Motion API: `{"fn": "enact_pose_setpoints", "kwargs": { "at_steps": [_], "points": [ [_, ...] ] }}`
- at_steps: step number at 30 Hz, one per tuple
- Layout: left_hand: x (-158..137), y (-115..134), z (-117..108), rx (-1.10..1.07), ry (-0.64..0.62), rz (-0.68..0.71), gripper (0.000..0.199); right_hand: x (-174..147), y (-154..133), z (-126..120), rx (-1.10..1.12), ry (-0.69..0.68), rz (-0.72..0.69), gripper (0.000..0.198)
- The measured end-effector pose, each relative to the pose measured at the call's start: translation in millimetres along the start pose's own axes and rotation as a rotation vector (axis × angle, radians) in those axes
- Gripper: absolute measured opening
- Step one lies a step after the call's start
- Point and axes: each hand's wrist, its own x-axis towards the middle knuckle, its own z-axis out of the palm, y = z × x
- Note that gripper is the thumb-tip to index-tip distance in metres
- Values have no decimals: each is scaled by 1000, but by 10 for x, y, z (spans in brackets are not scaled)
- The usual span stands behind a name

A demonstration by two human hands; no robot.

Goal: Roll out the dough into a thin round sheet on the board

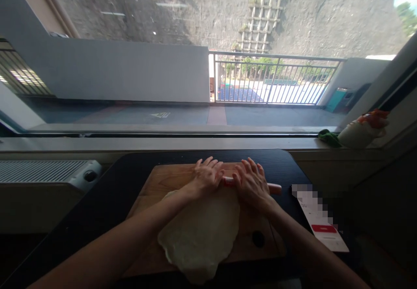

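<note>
A wide, flat sheet of pale dough (203, 232) lies on a wooden cutting board (153, 184), its near end reaching over the board's front edge. Across the far part of the dough runs a rolling pin (275, 188) with a red label between my hands. My left hand (208, 176) rests on the pin's left part, palm down, fingers stretched forward. Farther right, my right hand (252, 180) lies flat over the pin with its fingers extended. The pin's right end sticks out beyond that hand; its left end is hidden.
The dark table (97, 210) stands against a window sill (208, 143). A phone (321, 219) with a lit screen lies at the table's right side. On the sill at right sit a white pot (360, 132) and a green item (329, 137). A radiator (48, 174) is at left.
</note>
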Motion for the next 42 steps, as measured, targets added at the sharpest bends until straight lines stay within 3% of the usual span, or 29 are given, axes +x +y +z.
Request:
{"fn": "enact_pose_setpoints", "kwargs": {
  "at_steps": [3,6,10,14,21,23,25,29,31,35,38,42],
  "points": [
    [404,-24,3,-14,-88,-168,49,427,134,45,51,-156,136,43],
    [694,-32,-10,-25,-113,-256,50,718,209,59,47,-161,244,44],
    [446,-29,26,-20,-40,-206,47,392,69,40,9,18,114,40],
    [121,-17,60,-12,78,-39,44,26,-51,6,5,57,-44,39],
    [598,-140,-97,-115,3,-302,42,653,184,5,63,-182,189,43],
    [470,-264,-179,-116,47,-328,43,623,219,-38,59,-125,181,44],
    [170,-417,-248,-135,53,-344,40,446,228,-86,74,-71,52,44],
    [-422,-610,-384,-284,-101,-361,32,80,246,-157,147,-82,-256,37],
    [-532,-570,-465,-344,-150,-367,28,17,272,-168,162,-84,-245,34],
    [-498,-294,-624,-432,-209,-400,23,2,336,-179,190,-45,-79,28],
    [-477,-118,-703,-472,-224,-395,30,-52,375,-221,252,-1,-112,27],
    [-500,-66,-769,-535,-236,-388,34,-155,395,-301,293,45,-156,20]
  ]
}}
